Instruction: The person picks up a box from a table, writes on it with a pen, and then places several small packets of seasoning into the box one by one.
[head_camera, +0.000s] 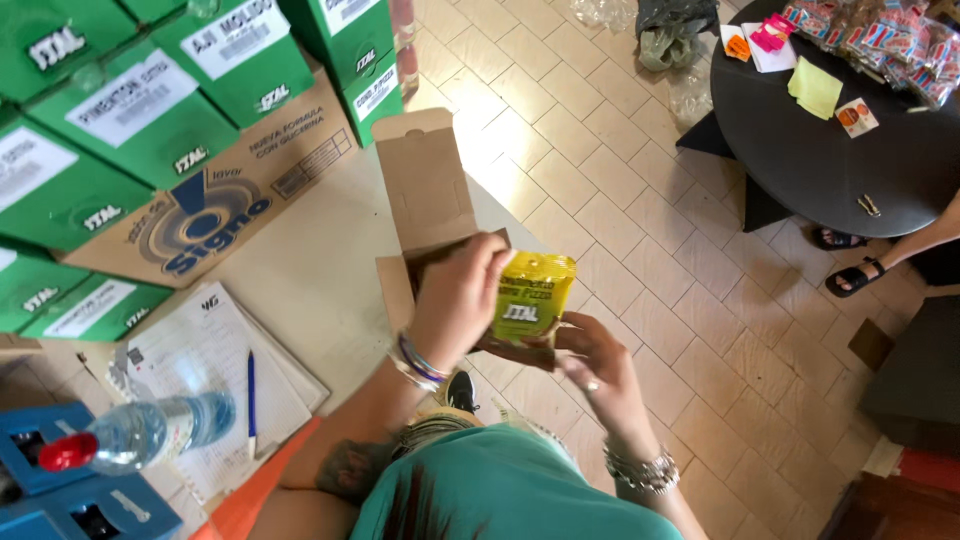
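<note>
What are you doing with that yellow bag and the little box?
A person is holding a small yellow packet in the left hand, right at the mouth of an open brown cardboard box. The right hand steadies the box from below. Green boxes are stacked to the left, near papers, a blue pen and a water bottle.

A packet (533, 295) sits between both hands, above an open carton (425, 215); stacked boxes (150, 110) lie left, a round table (830, 160) right.
</note>
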